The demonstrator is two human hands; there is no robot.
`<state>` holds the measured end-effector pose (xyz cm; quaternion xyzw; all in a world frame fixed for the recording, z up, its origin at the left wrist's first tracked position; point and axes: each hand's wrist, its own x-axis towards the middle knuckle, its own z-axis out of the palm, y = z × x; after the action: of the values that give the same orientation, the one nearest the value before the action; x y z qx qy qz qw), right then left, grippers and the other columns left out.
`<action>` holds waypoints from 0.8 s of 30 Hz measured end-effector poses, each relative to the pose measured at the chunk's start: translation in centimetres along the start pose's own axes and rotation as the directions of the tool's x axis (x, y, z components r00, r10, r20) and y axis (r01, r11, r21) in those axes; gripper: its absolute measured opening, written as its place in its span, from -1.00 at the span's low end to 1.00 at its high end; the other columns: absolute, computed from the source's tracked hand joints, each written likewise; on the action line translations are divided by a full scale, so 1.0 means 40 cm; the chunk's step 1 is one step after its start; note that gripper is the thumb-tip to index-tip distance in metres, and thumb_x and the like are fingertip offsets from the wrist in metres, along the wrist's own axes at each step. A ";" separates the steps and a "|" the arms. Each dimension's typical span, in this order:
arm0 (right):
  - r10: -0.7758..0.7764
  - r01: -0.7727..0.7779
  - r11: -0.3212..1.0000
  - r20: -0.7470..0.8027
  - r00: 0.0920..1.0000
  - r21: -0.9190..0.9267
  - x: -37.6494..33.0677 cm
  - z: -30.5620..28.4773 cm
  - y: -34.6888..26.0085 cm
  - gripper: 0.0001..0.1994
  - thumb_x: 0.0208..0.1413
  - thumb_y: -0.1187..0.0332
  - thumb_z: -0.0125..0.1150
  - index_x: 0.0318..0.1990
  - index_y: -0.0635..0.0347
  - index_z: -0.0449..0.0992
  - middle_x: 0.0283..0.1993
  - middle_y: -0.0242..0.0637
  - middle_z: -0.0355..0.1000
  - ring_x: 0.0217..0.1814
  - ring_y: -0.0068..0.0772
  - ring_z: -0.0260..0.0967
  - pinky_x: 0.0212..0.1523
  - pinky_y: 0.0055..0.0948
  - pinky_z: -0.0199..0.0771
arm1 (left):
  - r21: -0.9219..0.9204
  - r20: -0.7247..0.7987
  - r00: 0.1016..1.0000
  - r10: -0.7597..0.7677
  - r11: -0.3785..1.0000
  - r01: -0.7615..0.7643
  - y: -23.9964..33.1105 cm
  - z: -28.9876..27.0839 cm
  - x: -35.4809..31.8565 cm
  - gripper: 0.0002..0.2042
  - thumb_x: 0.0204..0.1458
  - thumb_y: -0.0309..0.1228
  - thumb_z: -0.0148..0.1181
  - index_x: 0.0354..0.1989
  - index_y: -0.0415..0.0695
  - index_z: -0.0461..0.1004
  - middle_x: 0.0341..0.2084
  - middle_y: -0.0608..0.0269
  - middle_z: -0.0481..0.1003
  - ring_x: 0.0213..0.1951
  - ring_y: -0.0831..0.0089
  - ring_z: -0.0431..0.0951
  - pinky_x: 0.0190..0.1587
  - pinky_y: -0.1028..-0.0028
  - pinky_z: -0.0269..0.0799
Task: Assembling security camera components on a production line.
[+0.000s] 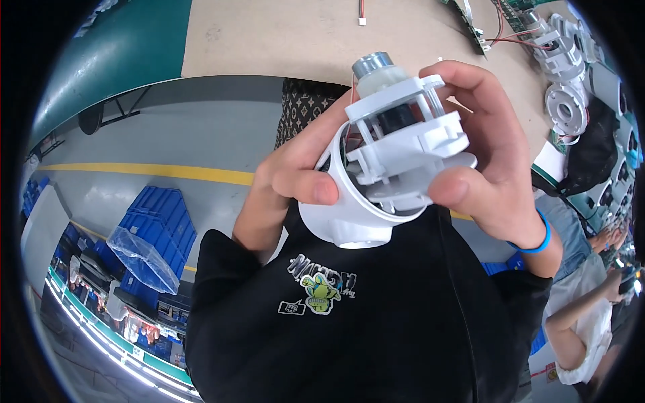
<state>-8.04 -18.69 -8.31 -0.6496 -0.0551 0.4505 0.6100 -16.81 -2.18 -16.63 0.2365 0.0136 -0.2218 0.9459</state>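
My left hand [302, 171] is closed round the side of a white rounded plastic housing [363, 225], thumb on its outer wall. Partly inside the housing's open mouth sits a white plastic motor assembly [410, 144], tilted. It has stacked plates, posts, a dark part in the middle and a silver metal cylinder [373, 64] on top. My right hand [487, 144] grips this assembly from the right, thumb low at its plates and fingers up at the top plate. Thin red wires run down between the housing and the assembly. The right fingertips are partly hidden behind it.
Beyond my hands lies a tan board on the workbench [269, 40], with a small wire connector [362, 21] and a circuit board [468, 25]. Similar white assemblies [564, 74] stand at the right. Blue crates [158, 225] are on the floor at left. Other people [588, 322] sit at right.
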 end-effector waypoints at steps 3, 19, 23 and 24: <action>-0.007 0.007 0.999 0.017 1.000 0.032 0.008 -0.009 0.025 -0.13 -0.23 0.02 0.42 0.15 0.32 0.07 0.01 -0.24 0.23 0.04 -0.41 0.24 0.05 -0.46 0.22 | 0.032 -0.010 1.000 -0.021 0.999 0.021 -0.011 -0.012 0.004 0.03 -0.31 0.00 0.25 0.27 -0.28 -0.20 0.14 -0.08 0.10 0.17 0.13 0.18 0.17 0.27 0.10; -0.195 0.202 0.966 0.060 0.979 -0.163 0.012 -0.019 0.110 -0.15 -0.16 0.17 0.41 0.16 0.26 -0.08 0.08 -0.15 0.11 0.09 -0.38 0.16 0.05 -0.40 0.20 | -0.404 -0.081 0.968 -0.237 0.896 0.185 -0.071 -0.004 -0.039 -0.13 -0.13 0.26 -0.05 0.16 -0.29 0.07 -0.20 -0.19 0.35 -0.33 -0.07 0.47 -0.26 0.08 0.48; -0.339 0.359 0.920 0.138 0.931 -0.159 0.005 -0.018 0.139 -0.44 0.16 0.30 0.01 0.12 0.31 -0.20 0.18 0.01 -0.08 0.12 -0.34 0.09 0.04 -0.34 0.24 | -0.308 -0.142 0.971 -0.193 0.941 0.142 -0.086 0.008 -0.030 -0.04 -0.23 0.14 0.13 0.24 -0.27 -0.12 -0.04 -0.11 0.28 -0.19 0.08 0.48 -0.17 0.28 0.47; -0.340 0.360 0.920 0.141 0.930 -0.157 0.002 -0.014 0.133 -0.44 0.16 0.30 0.01 0.12 0.31 -0.20 0.18 0.01 -0.08 0.12 -0.34 0.09 0.04 -0.34 0.24 | -0.249 -0.144 0.972 -0.184 0.958 0.144 -0.085 0.010 -0.031 -0.02 -0.24 0.14 0.15 0.24 -0.27 -0.12 -0.01 -0.07 0.27 -0.12 0.13 0.46 -0.11 0.31 0.43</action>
<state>-10.18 -20.39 -12.91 -0.6559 -0.2447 0.3625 0.6153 -19.40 -4.53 -17.60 0.1375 0.1380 -0.2761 0.9412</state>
